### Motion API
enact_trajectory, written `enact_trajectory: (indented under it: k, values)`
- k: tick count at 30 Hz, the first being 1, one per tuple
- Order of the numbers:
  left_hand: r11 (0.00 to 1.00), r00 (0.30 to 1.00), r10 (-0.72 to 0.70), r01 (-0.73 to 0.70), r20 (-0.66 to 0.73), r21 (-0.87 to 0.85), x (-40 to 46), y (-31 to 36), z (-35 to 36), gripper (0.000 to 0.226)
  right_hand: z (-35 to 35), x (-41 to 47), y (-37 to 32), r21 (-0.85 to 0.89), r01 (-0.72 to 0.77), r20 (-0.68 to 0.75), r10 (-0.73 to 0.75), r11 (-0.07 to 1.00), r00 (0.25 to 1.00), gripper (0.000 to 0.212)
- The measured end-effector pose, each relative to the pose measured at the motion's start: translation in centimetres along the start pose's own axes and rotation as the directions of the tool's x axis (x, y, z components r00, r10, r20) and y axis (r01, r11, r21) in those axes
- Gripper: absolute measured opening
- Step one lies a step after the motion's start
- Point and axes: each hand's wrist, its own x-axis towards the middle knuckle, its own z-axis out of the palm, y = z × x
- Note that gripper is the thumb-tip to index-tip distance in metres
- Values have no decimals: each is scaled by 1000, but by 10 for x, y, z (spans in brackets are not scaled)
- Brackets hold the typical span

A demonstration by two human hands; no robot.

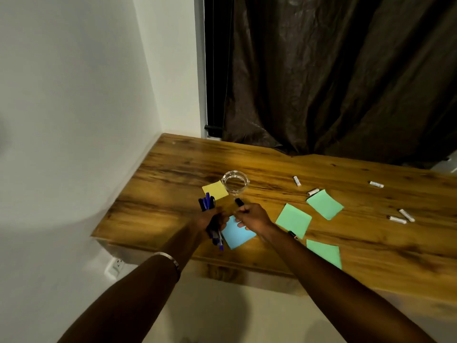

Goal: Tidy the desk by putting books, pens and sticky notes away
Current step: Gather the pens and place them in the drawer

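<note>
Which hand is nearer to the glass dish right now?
Right. The right hand holds a black pen whose tip nearly reaches the glass dish. The left hand, gripping a bundle of pens, sits further back and to the dish's left.

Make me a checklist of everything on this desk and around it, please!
Surface: wooden desk, set in a corner.
Job's things: bundle of pens in the left hand; black pen in the right hand; yellow sticky note, blue sticky note and three green sticky notes lying flat. No books seen.
Clutter: clear glass dish; five small white tubes scattered on the right.
Hands: left hand grips the bundle; right hand pinches the black pen.
Cables: nothing seen.
Surroundings: white wall, dark curtain, wall socket below the desk.
</note>
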Motion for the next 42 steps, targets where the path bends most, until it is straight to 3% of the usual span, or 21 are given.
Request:
enact_trajectory:
  k: [5,16,21,27,33,40,42]
  values:
    - [998,996,-54,56,-64,27,-21,-16,-11,20,12,-28,11,42,-16,-15,17,999,1000,18]
    - [987,988,-156,157,-18,46,-64,-58,-55,23,55,-81,37,69,-140,-57,144,988,988,11]
    - [984,984,-173,174,44,-22,-80,-78,-89,27,87,-111,48,131,-155,-61,164,979,985,10]
    - [986,975,-165,163,-147,-26,-89,-101,-122,16,122,-128,73,270,-236,-90,268,934,959,8]
    - [977,969,-153,119,-193,-179,-73,-121,-153,9,139,-124,89,619,-356,-43,482,700,875,19]
    - [942,931,-209,110,-298,-316,-44,-128,-173,5,156,-96,127,822,-366,13,628,437,778,51]
    - [941,924,-252,164,-288,-297,-34,-136,-182,20,163,-88,136,872,-351,52,647,342,760,54]
